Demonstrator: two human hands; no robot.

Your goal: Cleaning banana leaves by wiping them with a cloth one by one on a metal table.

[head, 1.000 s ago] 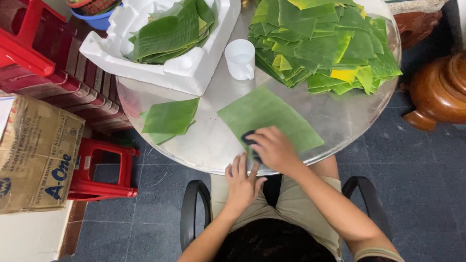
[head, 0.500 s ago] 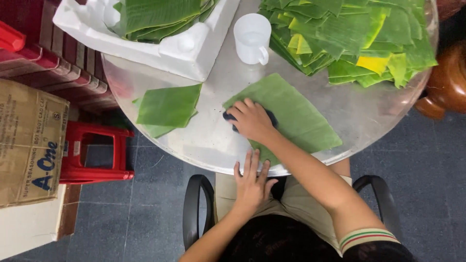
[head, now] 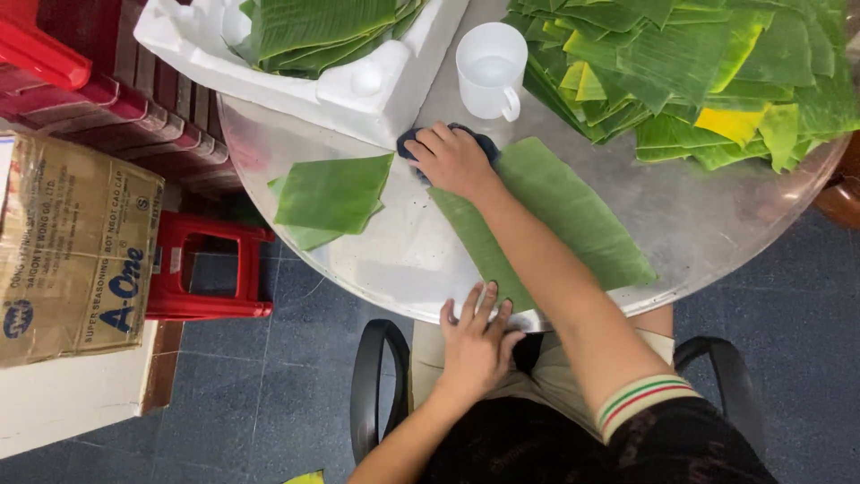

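Leaf wiping at round metal table

Cardboard box (head: 76, 246) and red stool (head: 208, 269) are sitting on the floor at far left. White foam box (head: 358, 90) of leaves is resting on the table (head: 717, 224). Left hand (head: 475, 345) is lying flat, fingers spread, pinning the near end of the long banana leaf (head: 573, 215). Right hand (head: 452, 161) is pressing a dark cloth (head: 408, 143) onto the leaf's far end, fingers curled over it. White cup (head: 491, 72) is standing just beyond. Leaf stack (head: 699, 72) is lying at right.
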